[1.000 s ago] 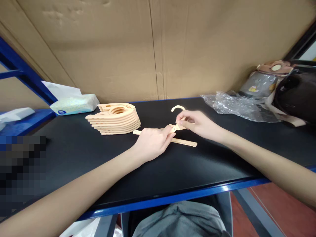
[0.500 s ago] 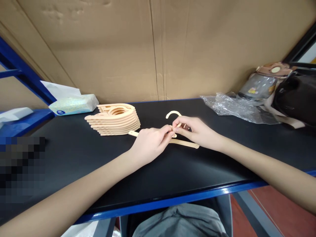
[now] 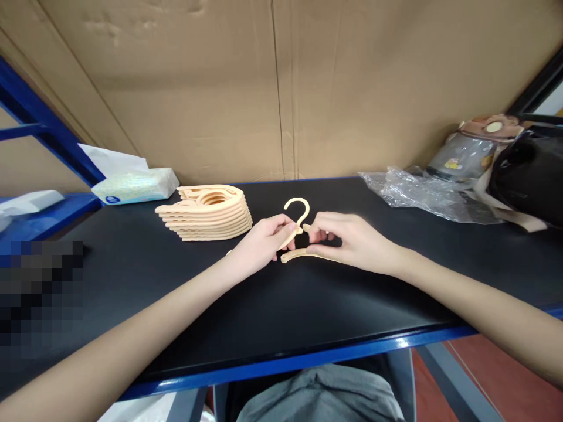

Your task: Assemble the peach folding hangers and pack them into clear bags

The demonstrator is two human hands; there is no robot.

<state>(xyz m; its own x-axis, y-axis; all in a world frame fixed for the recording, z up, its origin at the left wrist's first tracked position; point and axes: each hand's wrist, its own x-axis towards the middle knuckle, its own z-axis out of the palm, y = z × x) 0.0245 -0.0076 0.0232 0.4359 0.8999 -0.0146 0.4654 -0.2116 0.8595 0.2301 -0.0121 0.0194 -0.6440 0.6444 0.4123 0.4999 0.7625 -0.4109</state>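
The left hand (image 3: 264, 241) pinches the hanger (image 3: 299, 230) below its hook (image 3: 308, 207), probably to steady it, mid-table (image 3: 250, 319). The right hand (image 3: 352, 240) curls over a strip (image 3: 294, 255); whether its fingers pinch anything, I cannot tell.

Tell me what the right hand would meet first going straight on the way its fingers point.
The right hand would probably meet the base of the cream hook at the left hand; exact depth is unclear.
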